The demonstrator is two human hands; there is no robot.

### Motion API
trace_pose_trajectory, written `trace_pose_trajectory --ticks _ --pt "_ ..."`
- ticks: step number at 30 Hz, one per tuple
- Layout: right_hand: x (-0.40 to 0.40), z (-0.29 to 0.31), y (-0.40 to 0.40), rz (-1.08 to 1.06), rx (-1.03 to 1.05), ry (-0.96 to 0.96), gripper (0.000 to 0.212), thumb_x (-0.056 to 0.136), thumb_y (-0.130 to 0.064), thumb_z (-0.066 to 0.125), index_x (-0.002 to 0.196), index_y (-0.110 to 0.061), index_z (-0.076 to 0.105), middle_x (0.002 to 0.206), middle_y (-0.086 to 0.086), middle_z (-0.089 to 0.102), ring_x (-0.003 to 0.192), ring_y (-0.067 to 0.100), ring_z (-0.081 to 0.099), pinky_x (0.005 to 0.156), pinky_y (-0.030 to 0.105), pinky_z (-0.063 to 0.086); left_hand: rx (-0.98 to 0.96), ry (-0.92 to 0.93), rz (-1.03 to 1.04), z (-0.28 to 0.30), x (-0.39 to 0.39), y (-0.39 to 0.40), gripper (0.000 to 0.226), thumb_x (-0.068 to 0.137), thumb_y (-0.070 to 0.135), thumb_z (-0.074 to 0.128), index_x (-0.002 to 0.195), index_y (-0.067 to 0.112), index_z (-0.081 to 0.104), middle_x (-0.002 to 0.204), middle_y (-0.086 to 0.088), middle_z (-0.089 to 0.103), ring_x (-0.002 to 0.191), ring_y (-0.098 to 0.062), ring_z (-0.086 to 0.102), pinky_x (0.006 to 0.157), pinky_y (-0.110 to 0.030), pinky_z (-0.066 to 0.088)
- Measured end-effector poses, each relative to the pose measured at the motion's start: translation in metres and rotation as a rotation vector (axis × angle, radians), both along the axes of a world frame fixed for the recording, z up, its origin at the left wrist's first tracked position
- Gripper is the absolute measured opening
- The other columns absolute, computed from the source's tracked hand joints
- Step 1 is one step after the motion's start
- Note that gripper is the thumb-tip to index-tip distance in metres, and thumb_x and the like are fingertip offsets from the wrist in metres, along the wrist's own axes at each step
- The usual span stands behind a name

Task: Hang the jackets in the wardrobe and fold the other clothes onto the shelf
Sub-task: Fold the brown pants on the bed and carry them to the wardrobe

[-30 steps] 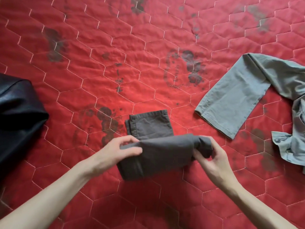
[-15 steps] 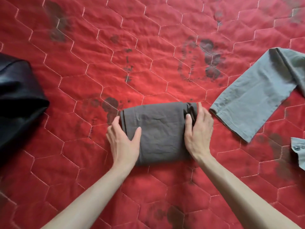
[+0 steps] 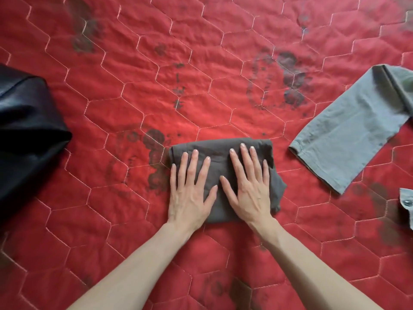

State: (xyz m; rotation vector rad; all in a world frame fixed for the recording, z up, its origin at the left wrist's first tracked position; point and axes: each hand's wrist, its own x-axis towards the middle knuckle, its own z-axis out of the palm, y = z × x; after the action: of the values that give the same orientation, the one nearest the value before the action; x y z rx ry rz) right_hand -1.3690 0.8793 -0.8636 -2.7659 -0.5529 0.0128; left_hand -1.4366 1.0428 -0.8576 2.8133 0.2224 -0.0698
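Both hands have come off the edges of the folded garment and now lie flat on top of it. Half a second ago they cupped its left and right sides; a second ago they were lifting a flap of it over.

The left hand (image 3: 190,193) rests palm down on the left half of the folded dark grey cotton garment (image 3: 223,151), its fingers (image 3: 192,162) spread and straight, gripping nothing. The right hand (image 3: 250,191) lies the same way on the right half, fingers splayed and flat, thumb pointing toward the other hand, also holding nothing. The two hands sit just beside each other without touching.

The garment is a compact rectangle lying on the red quilted bedspread with hexagon stitching and dark blotches (image 3: 201,63), at the lower middle of the view. A loose bit of its cloth sticks out at the right edge, past the right hand.

To the right, well apart, lies a pale grey-green cotton garment (image 3: 348,135), one sleeve or leg stretched out diagonally, with a snap-button tab (image 3: 405,201) near the right border. At the far left sits a black shiny leather-like jacket (image 3: 29,135), bunched up and partly cut off by the edge.
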Motion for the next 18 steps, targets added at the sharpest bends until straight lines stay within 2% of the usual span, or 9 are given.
trace_pose_trajectory --ticks 1,3,6,8,11,13,15,16,18 --pt "-0.001 0.002 -0.001 -0.071 0.019 -0.020 0.074 0.100 -0.052 0.056 0.163 -0.020 0.033 0.172 0.008 0.022 0.160 0.027 0.017 0.126 0.055 0.020 -0.010 -0.022 0.067 0.004 -0.001 -0.001 0.079 0.097 0.053 0.053 0.164 0.017 0.030 0.172 -0.014 0.019 0.160 -0.032 0.016 0.124 -0.058 0.023" --pt "-0.002 0.007 -0.004 -0.345 0.030 -0.015 0.081 0.096 -0.057 0.059 0.162 -0.018 0.032 0.170 0.012 0.025 0.157 0.031 0.024 0.127 0.050 0.020 -0.090 -0.024 0.379 0.015 0.000 -0.005 0.088 0.089 0.058 0.066 0.159 0.013 0.036 0.160 -0.016 0.035 0.147 -0.034 0.035 0.115 -0.053 0.033" --pt "-0.011 0.014 -0.001 -0.727 0.146 0.092 0.081 0.092 -0.062 0.060 0.157 -0.018 0.040 0.156 0.011 0.041 0.140 0.035 0.041 0.118 0.047 0.032 -0.358 0.118 0.842 0.030 0.006 -0.012 0.098 0.077 0.061 0.079 0.150 0.011 0.037 0.144 -0.015 0.041 0.132 -0.038 0.041 0.106 -0.050 0.037" --pt "-0.018 0.017 0.003 -0.744 0.243 0.134 0.074 0.093 -0.058 0.063 0.150 -0.013 0.048 0.142 0.012 0.052 0.125 0.035 0.048 0.111 0.042 0.034 -0.513 0.185 0.920 0.037 0.012 -0.013 0.097 0.076 0.057 0.083 0.145 0.005 0.038 0.142 -0.017 0.043 0.133 -0.038 0.041 0.110 -0.046 0.035" --pt "-0.015 0.028 0.004 -0.774 0.391 0.278 0.066 0.091 -0.055 0.070 0.141 -0.017 0.054 0.133 0.007 0.063 0.120 0.031 0.056 0.106 0.039 0.039 -0.666 0.263 1.008 0.043 0.023 -0.006 0.098 0.073 0.057 0.087 0.143 0.004 0.043 0.141 -0.014 0.052 0.134 -0.033 0.048 0.113 -0.043 0.039" --pt "-0.004 0.037 -0.001 -0.817 0.467 0.439 0.053 0.088 -0.061 0.071 0.127 -0.027 0.061 0.116 -0.004 0.073 0.110 0.023 0.066 0.099 0.041 0.049 -0.798 0.296 1.052 0.046 0.028 0.005 0.084 0.069 0.054 0.090 0.130 0.007 0.057 0.129 -0.008 0.066 0.121 -0.027 0.063 0.104 -0.042 0.051" --pt "0.009 0.047 -0.007 -0.812 0.627 0.629 0.045 0.085 -0.061 0.076 0.114 -0.028 0.067 0.103 -0.013 0.076 0.099 0.011 0.072 0.093 0.037 0.054 -1.034 0.317 1.059 0.048 0.030 0.019 0.057 0.070 0.039 0.095 0.112 0.011 0.069 0.110 -0.004 0.077 0.099 -0.019 0.075 0.085 -0.033 0.059" --pt "0.014 0.051 -0.009 -0.803 0.714 0.710 0.042 0.084 -0.058 0.079 0.110 -0.027 0.069 0.102 -0.012 0.077 0.097 0.008 0.073 0.090 0.033 0.056 -1.150 0.347 1.047 0.048 0.030 0.027 0.052 0.070 0.034 0.096 0.110 0.010 0.072 0.104 -0.004 0.080 0.092 -0.018 0.077 0.079 -0.030 0.060" --pt "0.021 0.059 -0.011 -0.776 0.863 0.872 0.032 0.085 -0.044 0.083 0.106 -0.021 0.074 0.101 -0.006 0.080 0.092 0.008 0.076 0.081 0.026 0.059 -1.318 0.451 1.011 0.052 0.027 0.039 0.054 0.069 0.029 0.095 0.114 0.007 0.074 0.101 -0.007 0.081 0.092 -0.021 0.079 0.080 -0.033 0.060"
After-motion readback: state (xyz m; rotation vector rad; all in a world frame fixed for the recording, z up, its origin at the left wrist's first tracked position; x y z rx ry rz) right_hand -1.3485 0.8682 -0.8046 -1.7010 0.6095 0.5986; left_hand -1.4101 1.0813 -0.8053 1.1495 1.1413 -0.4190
